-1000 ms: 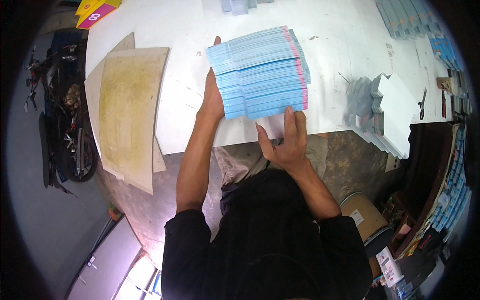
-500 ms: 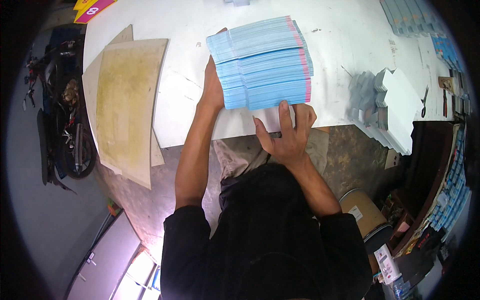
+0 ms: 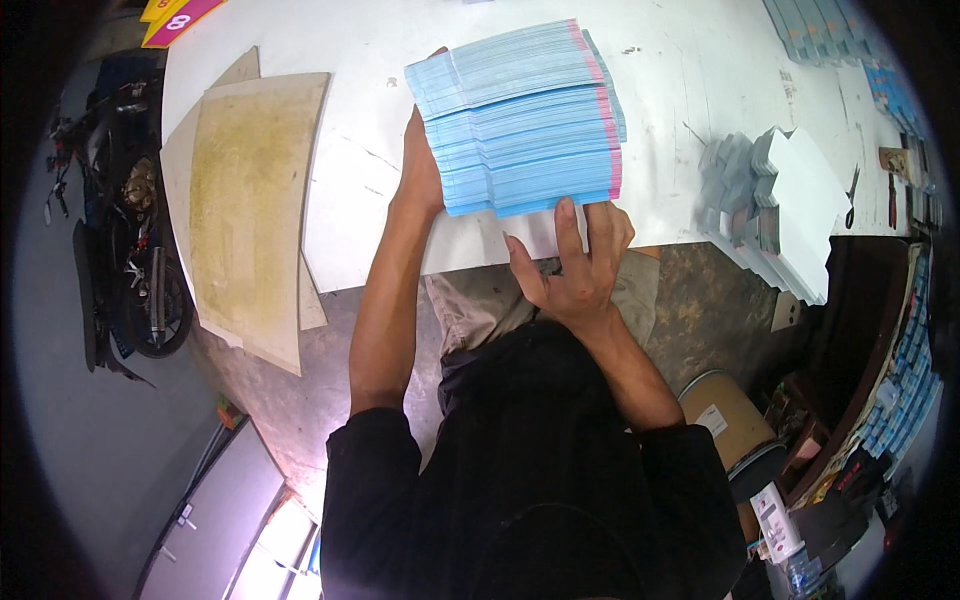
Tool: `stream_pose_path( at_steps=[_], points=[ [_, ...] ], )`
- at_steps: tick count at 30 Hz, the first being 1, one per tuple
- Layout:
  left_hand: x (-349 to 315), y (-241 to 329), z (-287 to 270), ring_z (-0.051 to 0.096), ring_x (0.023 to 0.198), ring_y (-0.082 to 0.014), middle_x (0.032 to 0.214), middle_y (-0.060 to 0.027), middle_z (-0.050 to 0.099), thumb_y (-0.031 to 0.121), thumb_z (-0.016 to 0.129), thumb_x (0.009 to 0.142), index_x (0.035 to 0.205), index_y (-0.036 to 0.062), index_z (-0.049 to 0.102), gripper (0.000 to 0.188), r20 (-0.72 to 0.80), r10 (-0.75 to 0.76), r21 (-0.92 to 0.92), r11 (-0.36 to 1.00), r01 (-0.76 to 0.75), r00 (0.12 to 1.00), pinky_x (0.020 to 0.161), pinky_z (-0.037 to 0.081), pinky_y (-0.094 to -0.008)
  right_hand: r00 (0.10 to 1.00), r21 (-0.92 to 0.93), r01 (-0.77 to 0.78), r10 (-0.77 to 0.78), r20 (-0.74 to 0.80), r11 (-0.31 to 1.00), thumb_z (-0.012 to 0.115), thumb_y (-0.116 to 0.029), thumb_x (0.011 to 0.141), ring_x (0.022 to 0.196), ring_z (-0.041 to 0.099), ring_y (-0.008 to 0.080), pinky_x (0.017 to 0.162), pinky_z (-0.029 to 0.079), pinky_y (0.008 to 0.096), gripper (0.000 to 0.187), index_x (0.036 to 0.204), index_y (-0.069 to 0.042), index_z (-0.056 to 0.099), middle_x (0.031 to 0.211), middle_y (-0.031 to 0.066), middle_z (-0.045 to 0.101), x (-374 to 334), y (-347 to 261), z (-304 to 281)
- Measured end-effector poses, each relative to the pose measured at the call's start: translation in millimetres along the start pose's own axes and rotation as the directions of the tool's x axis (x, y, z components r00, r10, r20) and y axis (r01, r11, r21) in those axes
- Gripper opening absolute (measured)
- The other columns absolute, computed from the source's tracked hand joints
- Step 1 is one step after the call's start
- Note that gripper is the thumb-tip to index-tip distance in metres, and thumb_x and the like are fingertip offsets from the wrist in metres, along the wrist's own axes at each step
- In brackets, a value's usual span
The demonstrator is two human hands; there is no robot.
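Observation:
A thick stack of flat blue cartons point(image 3: 530, 120) with pink-marked right ends lies at the table's front edge, its many thin edges facing up. My left hand point(image 3: 424, 165) is closed round the left end of the stack; most of its fingers are hidden behind it. At the near right corner is my right hand point(image 3: 580, 265), with thumb and index finger spread apart. The index fingertip touches the near side of the stack, and the other fingers bend at its lower edge, their tips partly hidden.
On the white table point(image 3: 370, 130), stained tan boards point(image 3: 250, 200) overhang the left front edge. White die-cut cartons point(image 3: 790, 200) stand in a pile at right, beside scissors point(image 3: 852, 195). More blue-grey cartons point(image 3: 820, 30) lie far right. A brown drum point(image 3: 730, 420) stands on the floor.
The stack has shifted slightly away from me and left, its far side tipping a little. Both hands keep nearly the same place on it.

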State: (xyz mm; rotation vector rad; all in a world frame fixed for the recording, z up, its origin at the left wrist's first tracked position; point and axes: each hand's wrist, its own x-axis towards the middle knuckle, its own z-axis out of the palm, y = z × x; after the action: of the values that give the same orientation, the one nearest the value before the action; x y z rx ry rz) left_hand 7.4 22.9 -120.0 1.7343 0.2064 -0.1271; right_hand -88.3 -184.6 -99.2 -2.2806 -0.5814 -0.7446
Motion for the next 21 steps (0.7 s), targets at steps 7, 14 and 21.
stream_pose_path(
  at_steps=[7,14,21],
  points=[
    [-3,7,1,0.061,0.125,-0.0325,0.143,-0.0253,0.056,0.033,0.079,0.087,0.161,-0.0025,0.025,0.098,0.001,-0.072,0.055,0.996,0.072,0.997,0.108,0.049,-0.0395,0.995,-0.142,0.01,-0.024,-0.095,0.99,0.082,-0.036,0.083,0.122,0.05,0.0343,0.097,0.032,0.0496,0.071,0.144,-0.01,0.058,0.124,0.0163,0.056,4,-10,-15],
    [-5,8,1,0.06,0.127,-0.0328,0.146,-0.0257,0.054,0.035,0.078,0.088,0.161,-0.0017,0.024,0.098,0.001,-0.046,0.058,0.997,0.046,0.999,0.11,0.048,-0.0397,0.993,-0.151,0.085,-0.097,-0.071,0.985,0.087,-0.036,0.075,0.117,0.05,0.0318,0.101,0.027,0.0525,0.073,0.136,-0.007,0.062,0.13,0.0148,0.056,15,-1,-14],
    [-2,2,0,0.058,0.131,-0.0336,0.149,-0.0252,0.052,0.033,0.078,0.088,0.161,-0.0021,0.024,0.098,0.014,-0.032,0.048,0.998,0.031,0.999,0.111,0.047,-0.0397,1.0,-0.148,0.014,-0.018,-0.026,0.989,0.082,-0.04,0.082,0.117,0.047,0.0305,0.096,0.027,0.0503,0.067,0.14,-0.013,0.064,0.125,0.0141,0.06,12,-6,-8]
  ],
)
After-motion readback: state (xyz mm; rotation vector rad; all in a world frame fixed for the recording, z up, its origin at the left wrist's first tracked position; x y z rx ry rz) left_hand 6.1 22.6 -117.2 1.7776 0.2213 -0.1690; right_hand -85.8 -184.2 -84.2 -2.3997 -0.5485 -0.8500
